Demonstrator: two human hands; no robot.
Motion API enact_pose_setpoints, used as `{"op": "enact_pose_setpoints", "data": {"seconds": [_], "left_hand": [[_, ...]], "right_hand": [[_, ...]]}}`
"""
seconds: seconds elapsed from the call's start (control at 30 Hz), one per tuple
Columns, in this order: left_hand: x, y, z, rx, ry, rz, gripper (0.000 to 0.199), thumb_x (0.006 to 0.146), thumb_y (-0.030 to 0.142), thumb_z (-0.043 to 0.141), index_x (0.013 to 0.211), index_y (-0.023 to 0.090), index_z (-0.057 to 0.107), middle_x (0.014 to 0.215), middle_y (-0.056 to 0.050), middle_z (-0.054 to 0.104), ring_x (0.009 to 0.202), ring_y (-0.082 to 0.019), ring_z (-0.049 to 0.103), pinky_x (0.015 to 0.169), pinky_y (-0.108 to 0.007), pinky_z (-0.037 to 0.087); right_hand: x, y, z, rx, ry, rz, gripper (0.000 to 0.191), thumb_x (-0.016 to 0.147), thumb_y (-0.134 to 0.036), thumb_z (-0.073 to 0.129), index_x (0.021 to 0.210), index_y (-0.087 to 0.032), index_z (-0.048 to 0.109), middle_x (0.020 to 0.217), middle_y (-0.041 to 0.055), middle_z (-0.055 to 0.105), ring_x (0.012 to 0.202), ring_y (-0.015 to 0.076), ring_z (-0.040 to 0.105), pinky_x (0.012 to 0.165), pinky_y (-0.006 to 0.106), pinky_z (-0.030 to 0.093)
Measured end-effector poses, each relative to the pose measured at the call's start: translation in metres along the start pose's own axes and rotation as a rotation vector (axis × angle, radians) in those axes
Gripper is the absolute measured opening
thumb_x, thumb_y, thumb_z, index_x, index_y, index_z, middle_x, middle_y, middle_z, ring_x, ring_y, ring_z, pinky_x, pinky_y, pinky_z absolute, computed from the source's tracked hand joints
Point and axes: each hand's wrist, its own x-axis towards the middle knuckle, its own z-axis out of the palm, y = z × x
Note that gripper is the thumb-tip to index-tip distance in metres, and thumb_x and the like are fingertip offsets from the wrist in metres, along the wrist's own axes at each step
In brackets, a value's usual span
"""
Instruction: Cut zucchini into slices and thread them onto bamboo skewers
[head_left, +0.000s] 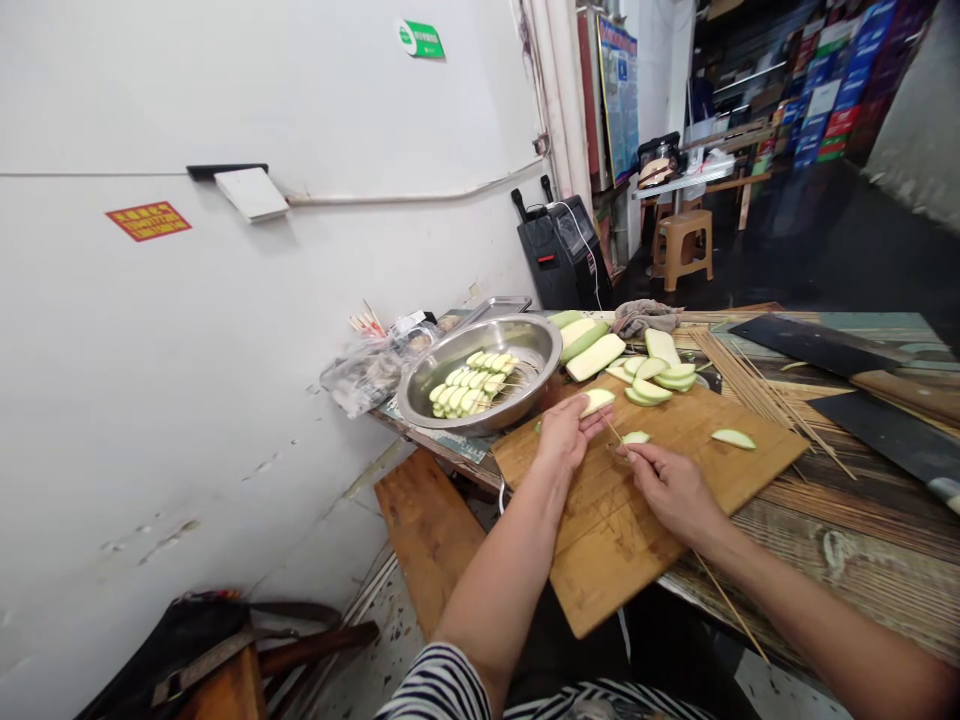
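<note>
My left hand (567, 432) holds a pale green-edged slice (598, 402) between thumb and fingers over the wooden cutting board (622, 540). My right hand (667, 485) pinches a long thin skewer (727, 608); its upper end points toward the slice, and its lower end hangs past the board's front edge. Another slice (636, 438) lies on the board near my right fingertips, and a single slice (733, 438) rests farther right. At the board's back edge is a pile of cut slices (651, 380). Whether the skewer tip touches the held slice is unclear.
Left of the board, a steel bowl (517, 400) holds skewered slices. Behind stand halved gourds (596, 357) and a grey cloth (645, 316). Loose skewers (750, 385) and two cleavers (877, 430) lie on the right. A wooden bench (427, 530) is below the table's left side.
</note>
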Motion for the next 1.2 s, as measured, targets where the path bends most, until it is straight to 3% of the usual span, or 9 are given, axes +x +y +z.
{"op": "enact_pose_setpoints", "data": {"seconds": [0.3, 0.47, 0.73, 0.93, 1.07, 1.2], "left_hand": [[-0.003, -0.003, 0.004, -0.005, -0.056, -0.020, 0.009, 0.081, 0.008, 0.053, 0.084, 0.005, 0.061, 0.082, -0.015, 0.070, 0.074, -0.022, 0.070, 0.085, -0.043, 0.053], [-0.001, -0.005, 0.004, -0.087, -0.037, -0.075, 0.013, 0.085, 0.018, 0.054, 0.091, 0.008, 0.060, 0.085, -0.015, 0.070, 0.074, -0.021, 0.070, 0.080, -0.041, 0.054], [-0.003, -0.004, 0.004, -0.018, -0.026, -0.116, 0.016, 0.089, 0.019, 0.049, 0.087, 0.008, 0.060, 0.074, -0.010, 0.068, 0.059, -0.014, 0.065, 0.066, -0.030, 0.054], [-0.003, 0.000, 0.005, -0.072, -0.039, -0.198, 0.023, 0.092, 0.022, 0.044, 0.084, 0.009, 0.060, 0.065, -0.006, 0.064, 0.054, -0.010, 0.060, 0.061, -0.024, 0.051], [-0.003, 0.003, 0.004, -0.170, -0.141, -0.268, 0.031, 0.093, 0.030, 0.042, 0.082, 0.009, 0.062, 0.066, -0.006, 0.064, 0.055, -0.010, 0.061, 0.060, -0.024, 0.052], [-0.006, 0.005, 0.005, -0.279, -0.193, -0.241, 0.025, 0.092, 0.030, 0.048, 0.085, 0.012, 0.063, 0.071, -0.004, 0.068, 0.061, -0.011, 0.065, 0.064, -0.024, 0.054]], "right_hand": [[0.002, 0.006, 0.001, 0.058, -0.020, 0.036, 0.038, 0.080, -0.040, 0.043, 0.086, -0.014, 0.071, 0.054, 0.0031, 0.060, 0.049, 0.0180, 0.053, 0.046, 0.028, 0.039], [0.003, 0.005, 0.001, 0.127, -0.022, 0.047, 0.039, 0.082, -0.041, 0.042, 0.087, -0.013, 0.069, 0.047, -0.0026, 0.048, 0.041, 0.0135, 0.043, 0.040, 0.025, 0.033], [0.002, 0.002, 0.002, 0.166, -0.012, 0.037, 0.033, 0.081, -0.037, 0.046, 0.082, -0.014, 0.070, 0.046, -0.0035, 0.047, 0.041, 0.0116, 0.040, 0.041, 0.024, 0.031], [0.001, 0.004, 0.007, 0.156, 0.032, -0.006, 0.032, 0.082, -0.036, 0.047, 0.082, -0.014, 0.070, 0.053, 0.0006, 0.059, 0.046, 0.0138, 0.050, 0.046, 0.026, 0.038], [-0.004, 0.002, 0.008, 0.130, 0.056, -0.057, 0.029, 0.083, -0.033, 0.048, 0.088, -0.015, 0.070, 0.071, 0.0061, 0.070, 0.061, 0.0182, 0.061, 0.058, 0.029, 0.046], [-0.010, 0.000, 0.009, 0.121, 0.067, -0.090, 0.028, 0.084, -0.032, 0.047, 0.092, -0.017, 0.069, 0.079, 0.0068, 0.071, 0.068, 0.0197, 0.063, 0.065, 0.030, 0.047]]}}
